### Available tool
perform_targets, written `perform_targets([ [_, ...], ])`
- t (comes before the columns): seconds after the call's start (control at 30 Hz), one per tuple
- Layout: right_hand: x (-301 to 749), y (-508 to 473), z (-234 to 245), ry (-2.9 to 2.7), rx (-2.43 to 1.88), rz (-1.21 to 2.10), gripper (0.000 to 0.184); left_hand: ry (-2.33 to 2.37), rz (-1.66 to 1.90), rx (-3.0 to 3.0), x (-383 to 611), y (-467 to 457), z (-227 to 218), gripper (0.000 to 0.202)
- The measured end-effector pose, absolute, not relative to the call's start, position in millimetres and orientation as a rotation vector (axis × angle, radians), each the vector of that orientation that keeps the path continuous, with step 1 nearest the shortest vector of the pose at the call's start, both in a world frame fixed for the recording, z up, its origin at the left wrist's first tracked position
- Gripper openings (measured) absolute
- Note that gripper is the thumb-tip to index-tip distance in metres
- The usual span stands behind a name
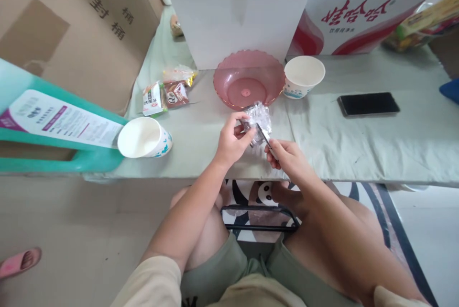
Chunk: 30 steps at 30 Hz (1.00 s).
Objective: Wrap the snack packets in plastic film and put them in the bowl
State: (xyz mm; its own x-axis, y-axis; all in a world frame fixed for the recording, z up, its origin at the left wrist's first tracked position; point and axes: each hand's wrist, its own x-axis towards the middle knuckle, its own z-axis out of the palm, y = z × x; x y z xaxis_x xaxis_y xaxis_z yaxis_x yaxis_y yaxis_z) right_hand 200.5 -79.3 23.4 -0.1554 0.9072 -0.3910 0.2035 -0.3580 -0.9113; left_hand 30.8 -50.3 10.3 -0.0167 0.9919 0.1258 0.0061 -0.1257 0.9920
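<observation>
My left hand is closed on a crinkled clear plastic packet, held just above the table's front edge. My right hand is closed round a thin dark tool, perhaps small scissors or a blade, whose tip touches the packet. What is inside the packet cannot be made out. A pink scalloped plastic bowl stands directly behind the hands.
White paper cups stand to the right of the bowl and at the left front. Snack packets lie left of the bowl, a black phone at right. Cardboard boxes and a white box line the back. Teal stool at left.
</observation>
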Motion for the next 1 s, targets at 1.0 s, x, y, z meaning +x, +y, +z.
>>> perform_targets([
  [1.0,249.9,-58.8,-0.1,-2.174,-1.256,0.69,0.046,1.598,0.994,1.596,25.6,-32.8,5.3,0.032],
])
